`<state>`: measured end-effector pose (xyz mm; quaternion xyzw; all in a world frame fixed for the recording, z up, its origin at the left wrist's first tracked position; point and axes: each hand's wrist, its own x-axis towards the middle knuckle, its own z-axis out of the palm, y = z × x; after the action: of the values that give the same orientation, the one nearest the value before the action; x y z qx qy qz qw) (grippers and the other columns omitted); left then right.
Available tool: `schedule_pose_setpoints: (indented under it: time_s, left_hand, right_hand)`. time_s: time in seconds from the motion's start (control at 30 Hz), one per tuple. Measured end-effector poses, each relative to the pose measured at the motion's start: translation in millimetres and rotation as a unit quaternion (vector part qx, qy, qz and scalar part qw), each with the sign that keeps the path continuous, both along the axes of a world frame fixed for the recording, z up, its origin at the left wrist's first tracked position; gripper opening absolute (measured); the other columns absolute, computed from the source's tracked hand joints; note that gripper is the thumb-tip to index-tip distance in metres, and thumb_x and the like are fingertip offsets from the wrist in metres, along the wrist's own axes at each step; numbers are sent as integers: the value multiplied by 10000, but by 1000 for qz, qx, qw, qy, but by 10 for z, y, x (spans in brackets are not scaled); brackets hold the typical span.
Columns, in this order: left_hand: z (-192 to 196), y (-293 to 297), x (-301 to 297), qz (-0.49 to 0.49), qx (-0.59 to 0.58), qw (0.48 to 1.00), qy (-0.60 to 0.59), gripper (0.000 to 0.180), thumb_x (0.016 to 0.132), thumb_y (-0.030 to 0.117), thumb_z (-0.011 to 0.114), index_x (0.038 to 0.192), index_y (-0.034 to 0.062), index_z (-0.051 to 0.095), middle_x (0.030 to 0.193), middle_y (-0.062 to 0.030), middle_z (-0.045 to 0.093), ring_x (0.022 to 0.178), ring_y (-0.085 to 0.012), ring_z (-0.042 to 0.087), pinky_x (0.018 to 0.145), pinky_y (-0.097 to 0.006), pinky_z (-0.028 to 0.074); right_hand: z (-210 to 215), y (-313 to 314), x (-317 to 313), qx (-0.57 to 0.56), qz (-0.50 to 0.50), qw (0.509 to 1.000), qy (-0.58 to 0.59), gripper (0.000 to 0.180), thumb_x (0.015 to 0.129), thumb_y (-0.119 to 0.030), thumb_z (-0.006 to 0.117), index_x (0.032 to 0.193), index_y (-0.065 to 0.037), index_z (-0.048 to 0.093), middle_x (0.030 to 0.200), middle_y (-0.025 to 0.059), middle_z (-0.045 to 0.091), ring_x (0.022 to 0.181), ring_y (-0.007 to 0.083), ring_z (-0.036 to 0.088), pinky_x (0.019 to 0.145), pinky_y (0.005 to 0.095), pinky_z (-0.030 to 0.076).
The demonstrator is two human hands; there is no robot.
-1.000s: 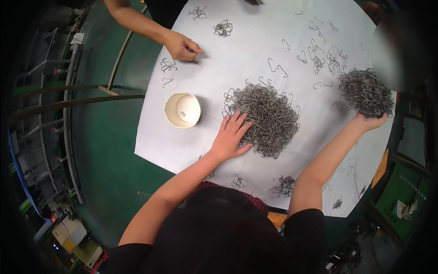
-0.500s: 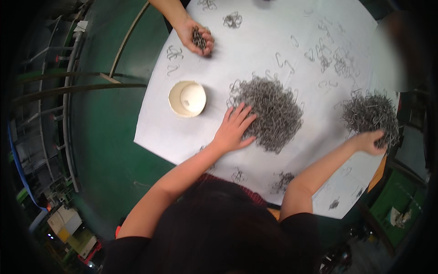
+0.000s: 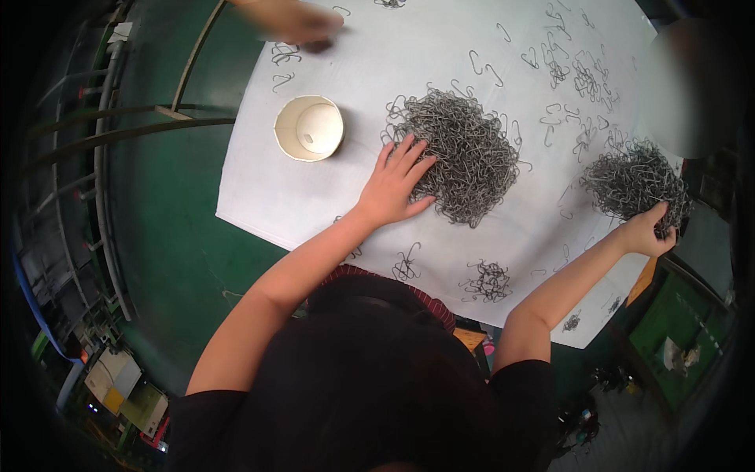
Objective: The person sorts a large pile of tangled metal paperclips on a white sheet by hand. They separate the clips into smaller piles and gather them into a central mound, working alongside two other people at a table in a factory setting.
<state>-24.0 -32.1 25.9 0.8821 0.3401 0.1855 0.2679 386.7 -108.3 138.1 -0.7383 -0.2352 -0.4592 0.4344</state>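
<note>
A large heap of grey S-shaped metal hooks (image 3: 468,161) lies tangled in the middle of the white table. On its left edge rests my left hand (image 3: 391,187), palm down, with its fingers spread and open. Farther right is a smaller heap of the same wire hooks (image 3: 633,181). My right hand (image 3: 651,233) is at the near edge of that heap, its fingers curled around some hooks; how many it grips is hidden.
A cream round tub (image 3: 308,130) stands left of the large heap. Loose hooks (image 3: 586,75) lie scattered at the far right, and a small cluster (image 3: 489,282) is near my body. A co-worker's blurred hand (image 3: 303,23) is over the white table (image 3: 252,189) at the far left.
The view has shifted, so the table sits higher in the picture. The co-worker's hand, earlier holding a handful of hooks, has moved away. My hands stay at their two heaps.
</note>
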Motion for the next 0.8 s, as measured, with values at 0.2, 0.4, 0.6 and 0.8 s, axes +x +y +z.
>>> schedule_pose_setpoints:
  time_s: [0.2,0.4,0.6,0.8]
  left_hand:
    - [-14,-21,-25,-2,6,1000,20,646,746,407,636,1277,102,433,1378,-146,350,1330,-323,239,1064,-499,182]
    - [-15,-8,-21,-12,16,1000,-3,766,711,458,665,1320,84,390,1412,-175,299,1334,-362,222,1058,-519,167]
    - [-44,13,-48,-44,43,997,-39,849,693,539,647,1358,104,347,1440,-175,251,1343,-374,188,1066,-525,144]
    - [100,-307,-290,-191,-34,981,-27,922,659,546,676,1401,168,279,1481,-158,152,1366,-373,117,1060,-573,127]
  right_hand:
    - [55,-139,-135,-67,-12,997,-46,392,654,-153,775,838,42,490,807,148,540,759,240,543,697,369,461]
    - [126,27,-222,12,33,995,-96,386,632,-141,754,788,35,449,774,138,527,691,232,535,617,335,476]
    - [-86,34,354,35,30,994,-94,411,551,-219,769,730,20,488,768,159,510,689,275,525,645,365,459]
    - [279,333,122,168,112,973,-116,405,545,-214,756,740,28,495,768,161,521,692,295,520,662,401,448]
